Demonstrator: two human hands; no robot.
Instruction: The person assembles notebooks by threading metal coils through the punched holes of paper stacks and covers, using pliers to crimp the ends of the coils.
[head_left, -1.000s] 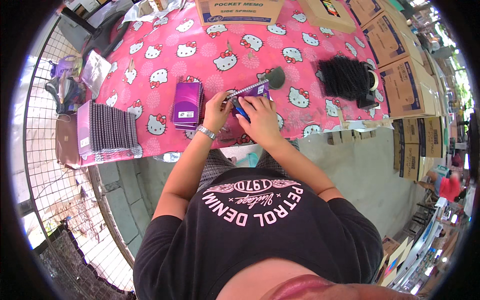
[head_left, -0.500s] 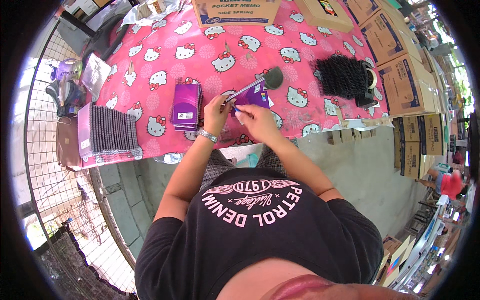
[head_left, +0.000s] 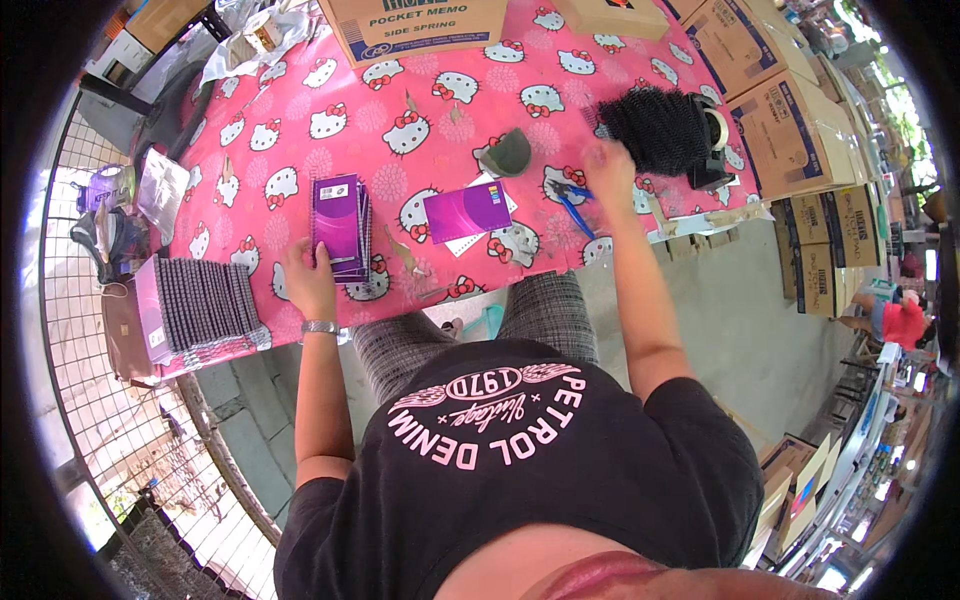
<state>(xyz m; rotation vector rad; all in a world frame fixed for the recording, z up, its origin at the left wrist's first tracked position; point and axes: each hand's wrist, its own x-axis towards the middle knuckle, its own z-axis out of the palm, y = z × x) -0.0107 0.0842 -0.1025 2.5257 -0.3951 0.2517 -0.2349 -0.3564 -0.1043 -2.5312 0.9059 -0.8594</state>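
At the lower left of a small pile of purple spiral notebooks (head_left: pixel 337 220), my left hand (head_left: pixel 310 278) has its thumb over the top notebook and its fingers curled at the edge. My right hand (head_left: pixel 610 178) is stretched forward beside a heap of black spiral binding coils (head_left: pixel 655 130); its fingers are smeared by motion. Blue-handled pliers (head_left: pixel 575 213) lie on the table just left of that hand. Between my hands rests a loose purple notebook cover (head_left: pixel 468 212) on white punched sheets (head_left: pixel 465 243). A dark half-round object (head_left: pixel 508 153) sits behind it.
A taller row of spiral notebooks (head_left: pixel 205 303) stands at the table's left edge. Cardboard boxes (head_left: pixel 415 30) are at the back, and more cartons (head_left: pixel 785 130) are stacked on the right. A tape dispenser (head_left: pixel 712 150) touches the coils. Pink patterned cloth (head_left: pixel 340 85) covers the table.
My hands have parted: the left moved left to the notebook pile, the right forward and right toward the coils. The pliers left my right hand and lie on the cloth. The view shifted slightly.
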